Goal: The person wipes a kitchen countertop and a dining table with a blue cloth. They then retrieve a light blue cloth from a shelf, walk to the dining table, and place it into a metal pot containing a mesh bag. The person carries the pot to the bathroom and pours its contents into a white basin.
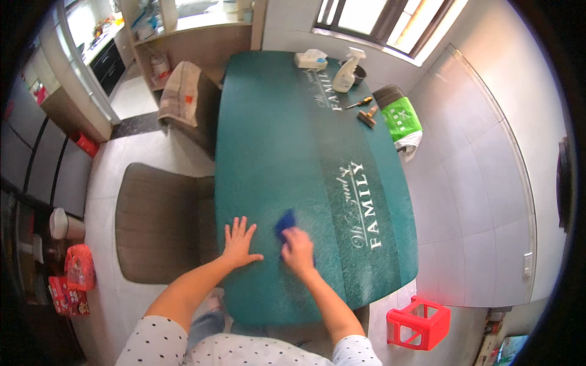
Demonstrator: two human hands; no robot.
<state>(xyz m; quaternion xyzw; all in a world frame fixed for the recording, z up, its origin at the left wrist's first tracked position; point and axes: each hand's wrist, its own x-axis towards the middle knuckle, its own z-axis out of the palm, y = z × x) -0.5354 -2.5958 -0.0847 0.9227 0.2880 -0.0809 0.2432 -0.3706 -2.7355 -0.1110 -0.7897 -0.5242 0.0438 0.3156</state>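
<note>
A long table under a dark green cover [268, 140] with white lettering stretches away in front of me. My left hand [240, 244] lies flat on its near left part, fingers spread, holding nothing. To the right of it, my right hand [298, 249] is closed over a blue cloth [285, 221] pressed against the cover. The hand and cloth are slightly blurred, and part of the cloth is hidden under the fingers. Whitish, wet-looking patches show on the cover around the cloth and toward the near right corner.
At the table's far end are a tissue pack [311, 59], a spray bottle [348, 70], a dark cup [359, 75], a screwdriver [359, 103] and a small brush [367, 116]. Brown chairs [162, 222] stand along the left. A red stool [420, 323] is near right.
</note>
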